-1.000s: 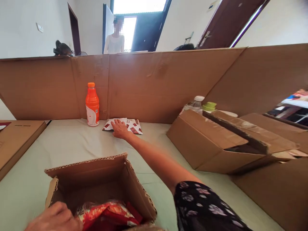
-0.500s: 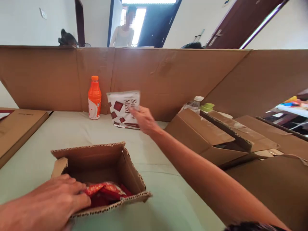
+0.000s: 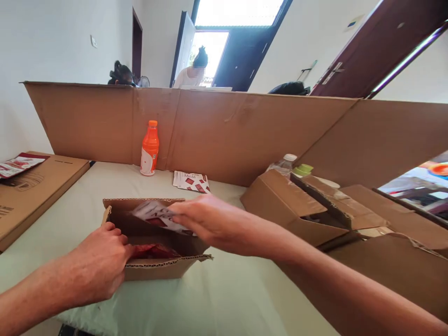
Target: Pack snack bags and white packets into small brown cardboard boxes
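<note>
An open cardboard box [image 3: 157,271] stands on the table in front of me. My left hand [image 3: 107,261] is closed over its left edge, fingertips inside beside a red packet [image 3: 154,252]; whether they also touch that packet I cannot tell. Between the fingers of my right hand [image 3: 203,219] is a white packet with dark red squares [image 3: 157,218], blurred by motion, tilted inside the box opening near the back wall. Similar white packets [image 3: 191,182], marked "Meal", lie on the table behind the box.
An orange bottle [image 3: 150,149] stands against the cardboard screen [image 3: 217,135]. To the right are open cardboard boxes [image 3: 290,200] with a clear bottle [image 3: 287,162]. On the left, a flat carton [image 3: 49,186] carries a printed pouch [image 3: 21,164]. People are beyond the screen.
My right hand has brought a white packet from the back of the table down into the box. My left hand stays at the box's left side. The view has shifted.
</note>
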Available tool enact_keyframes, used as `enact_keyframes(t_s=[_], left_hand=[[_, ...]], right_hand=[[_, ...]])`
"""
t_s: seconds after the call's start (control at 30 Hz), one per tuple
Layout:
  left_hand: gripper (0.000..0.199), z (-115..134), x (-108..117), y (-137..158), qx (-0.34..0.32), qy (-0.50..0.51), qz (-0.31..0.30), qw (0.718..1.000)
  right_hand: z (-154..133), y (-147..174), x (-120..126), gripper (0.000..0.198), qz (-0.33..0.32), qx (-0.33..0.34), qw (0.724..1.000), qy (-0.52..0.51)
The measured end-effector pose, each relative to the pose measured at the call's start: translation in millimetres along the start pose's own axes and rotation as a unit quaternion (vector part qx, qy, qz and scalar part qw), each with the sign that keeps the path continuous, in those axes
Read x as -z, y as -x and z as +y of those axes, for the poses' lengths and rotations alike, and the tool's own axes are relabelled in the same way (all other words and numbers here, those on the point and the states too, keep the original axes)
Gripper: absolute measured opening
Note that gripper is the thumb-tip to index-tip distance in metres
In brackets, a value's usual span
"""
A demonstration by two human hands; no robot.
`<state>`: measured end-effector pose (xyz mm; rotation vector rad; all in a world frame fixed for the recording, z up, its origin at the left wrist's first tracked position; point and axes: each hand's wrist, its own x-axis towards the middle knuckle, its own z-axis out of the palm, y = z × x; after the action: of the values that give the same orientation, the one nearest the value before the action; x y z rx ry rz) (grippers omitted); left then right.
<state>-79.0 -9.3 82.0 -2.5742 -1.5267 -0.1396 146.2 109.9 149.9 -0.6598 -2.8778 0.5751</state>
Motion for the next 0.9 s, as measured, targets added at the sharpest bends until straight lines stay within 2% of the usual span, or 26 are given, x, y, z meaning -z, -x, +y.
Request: enact_keyframes(t_s=[0.07, 0.17, 0.3, 0.37, 0.43, 0.5, 0.53, 0.6, 0.63, 0.7, 0.73, 0.8, 0.83, 0.9], left_hand=[[0.015, 2, 1, 0, -0.006, -0.017, -0.040, 0.999], [0.012, 6, 4, 1, 0.025, -0.038, -0.022, 0.999], [0.018, 10, 3, 5, 0.053, 0.000, 0.034, 0.998], [0.025, 8, 0, 8, 0.052, 0.022, 0.080, 0.995], [0.032, 5, -3, 10, 0.037, 0.023, 0.123, 0.991], [0.034, 2, -4, 10, 0.016, 0.023, 0.125, 0.992], [0.032, 1, -4, 9, 0.008, 0.031, 0.109, 0.993], [0.026, -1, -4, 7, 0.000, 0.054, 0.066, 0.996], [0.025, -2, -6, 6, 0.000, 0.063, 0.051, 0.997], [0.025, -3, -12, 5, 0.002, 0.068, 0.058, 0.996], [0.026, -3, -18, 6, 0.001, 0.068, 0.078, 0.995], [0.029, -7, -32, 8, 0.006, 0.065, 0.124, 0.990], [0.030, -10, -39, 10, 0.011, 0.060, 0.143, 0.988], [0.030, -21, -52, 14, -0.005, 0.044, 0.159, 0.986]], right_hand=[[-6, -16, -11, 0.024, -0.101, -0.033, 0.990, 0.098], [-10, -40, -32, 0.026, -0.171, -0.034, 0.971, 0.162], [-9, -65, -51, 0.029, -0.245, 0.019, 0.956, 0.159], [-8, -71, -54, 0.034, -0.293, 0.041, 0.943, 0.149], [-7, -69, -52, 0.038, -0.313, 0.059, 0.938, 0.134], [-6, -58, -44, 0.037, -0.281, 0.082, 0.951, 0.098], [-3, -50, -38, 0.035, -0.238, 0.091, 0.965, 0.067], [11, -33, -21, 0.031, -0.103, 0.091, 0.990, -0.020], [22, -26, -13, 0.031, -0.023, 0.080, 0.994, -0.065], [58, -18, -1, 0.032, 0.117, 0.026, 0.988, -0.102], [80, -18, 1, 0.033, 0.160, -0.022, 0.984, -0.076], [131, -25, -5, 0.034, 0.170, -0.146, 0.973, 0.053], [157, -30, -12, 0.036, 0.136, -0.204, 0.961, 0.129], [205, -43, -32, 0.046, 0.104, -0.254, 0.944, 0.182]])
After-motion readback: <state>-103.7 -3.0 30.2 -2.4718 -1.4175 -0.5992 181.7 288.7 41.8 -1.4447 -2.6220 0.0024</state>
